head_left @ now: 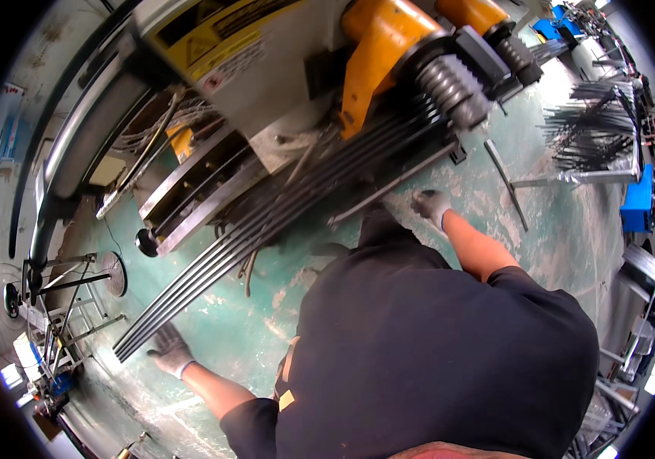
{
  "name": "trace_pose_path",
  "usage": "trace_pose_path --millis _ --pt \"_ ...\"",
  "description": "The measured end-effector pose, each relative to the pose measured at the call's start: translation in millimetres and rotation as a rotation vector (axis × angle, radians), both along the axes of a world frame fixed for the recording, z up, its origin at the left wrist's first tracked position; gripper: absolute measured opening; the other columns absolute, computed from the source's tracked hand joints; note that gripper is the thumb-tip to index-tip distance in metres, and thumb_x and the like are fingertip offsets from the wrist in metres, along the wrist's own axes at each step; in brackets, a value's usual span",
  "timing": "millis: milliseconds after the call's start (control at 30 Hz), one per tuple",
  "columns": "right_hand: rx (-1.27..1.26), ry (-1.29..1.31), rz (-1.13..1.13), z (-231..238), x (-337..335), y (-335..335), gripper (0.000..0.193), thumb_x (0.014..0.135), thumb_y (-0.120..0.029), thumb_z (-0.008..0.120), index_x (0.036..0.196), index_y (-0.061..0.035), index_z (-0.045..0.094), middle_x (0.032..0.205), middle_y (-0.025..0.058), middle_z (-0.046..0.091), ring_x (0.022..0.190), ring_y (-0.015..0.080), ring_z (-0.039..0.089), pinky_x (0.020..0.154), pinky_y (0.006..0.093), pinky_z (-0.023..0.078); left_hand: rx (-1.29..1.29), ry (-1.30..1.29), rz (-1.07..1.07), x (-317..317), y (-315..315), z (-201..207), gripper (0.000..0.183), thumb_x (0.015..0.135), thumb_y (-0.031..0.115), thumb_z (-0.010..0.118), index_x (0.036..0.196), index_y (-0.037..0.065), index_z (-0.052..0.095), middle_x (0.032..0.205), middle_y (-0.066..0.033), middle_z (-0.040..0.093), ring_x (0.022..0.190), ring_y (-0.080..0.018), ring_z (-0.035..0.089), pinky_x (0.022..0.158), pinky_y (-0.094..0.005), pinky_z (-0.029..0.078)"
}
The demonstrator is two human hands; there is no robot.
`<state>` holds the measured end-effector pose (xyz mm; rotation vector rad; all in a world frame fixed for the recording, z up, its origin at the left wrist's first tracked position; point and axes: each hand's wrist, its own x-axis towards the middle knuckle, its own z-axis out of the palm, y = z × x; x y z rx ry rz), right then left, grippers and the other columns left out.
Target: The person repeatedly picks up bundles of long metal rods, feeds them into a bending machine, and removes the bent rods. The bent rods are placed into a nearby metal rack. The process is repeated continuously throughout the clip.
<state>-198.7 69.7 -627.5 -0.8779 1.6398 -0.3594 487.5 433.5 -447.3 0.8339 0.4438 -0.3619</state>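
Observation:
Several long, thin metal tubes [190, 288] run side by side, slanting from the machine [274, 84] down to the lower left. My left hand [171, 353], in a grey work glove, is close beside their near ends. Its fingers are spread and its thumb stands apart, holding nothing. My right hand [431, 207], gloved too, hangs over the floor to the right, below a narrow metal bar [396, 183] on the machine. Its fingers are curled in, and nothing sticks out of them. The tubes' far ends blur into the dark part of the machine under the orange arm [389, 46].
A large ribbed metal screw [454, 90] juts from the machine at the top. A rack with many dark rods [591, 126] stands at the far right, near a blue bin [637, 200]. A metal stand with a round disc [113, 274] is on the left, above the worn green floor [228, 344].

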Motion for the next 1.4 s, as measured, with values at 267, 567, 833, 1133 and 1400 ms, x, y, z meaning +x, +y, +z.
trace_pose_path --millis 267,567,833,1133,1400 --pt "-0.731 0.635 0.942 -60.2 -103.6 -94.7 0.036 0.092 -0.036 0.064 0.108 -0.007 0.077 0.1 0.0157 0.077 0.096 0.0361 0.073 0.084 0.0438 0.056 -0.037 0.379 -0.541 -244.9 -130.8 -166.5 0.05 0.105 0.043 0.046 0.131 0.002 0.06 0.141 -0.0143 0.061 0.134 -0.0347 0.05 0.115 -0.0538 0.037" --pt "-0.308 0.368 0.452 -29.3 -103.8 -119.9 0.037 0.093 -0.035 0.067 0.103 -0.0004 0.076 0.09 0.0155 0.076 0.087 0.0252 0.073 0.082 0.0384 0.055 0.234 0.153 -0.956 -269.4 -182.4 -125.7 0.033 0.109 0.033 0.038 0.124 0.008 0.054 0.129 -0.0096 0.06 0.115 -0.0202 0.054 0.107 -0.0368 0.039" --pt "-0.177 0.263 0.069 52.1 -99.4 -24.2 0.037 0.093 -0.034 0.069 0.102 0.001 0.076 0.088 0.012 0.076 0.082 0.0218 0.071 0.08 0.0362 0.054 0.191 0.195 -0.854 -276.1 -216.7 -55.8 0.046 0.113 0.031 0.028 0.143 0.001 0.044 0.155 -0.0175 0.046 0.144 -0.0315 0.041 0.122 -0.0468 0.029" --pt "-0.766 -0.324 -0.473 194.2 -58.5 -85.4 0.031 0.097 -0.022 0.071 0.116 0.0032 0.07 0.101 0.0076 0.073 0.091 0.0154 0.062 0.086 0.0315 0.05 -0.137 0.081 -0.701 -279.5 -202.3 -18.1 0.053 0.111 0.04 0.041 0.145 -0.001 0.042 0.141 -0.0191 0.05 0.128 -0.0365 0.046 0.115 -0.0533 0.038" --pt "-0.697 -0.689 -0.628 261.4 -27.8 -148.4 0.042 0.101 -0.033 0.066 0.126 0.001 0.065 0.109 0.0078 0.07 0.101 0.0212 0.063 0.092 0.0355 0.049 -0.501 -0.194 -0.609 -278.1 -211.0 24.2 0.053 0.108 0.039 0.037 0.141 0.001 0.056 0.145 -0.0199 0.056 0.13 -0.0375 0.054 0.118 -0.0552 0.037"
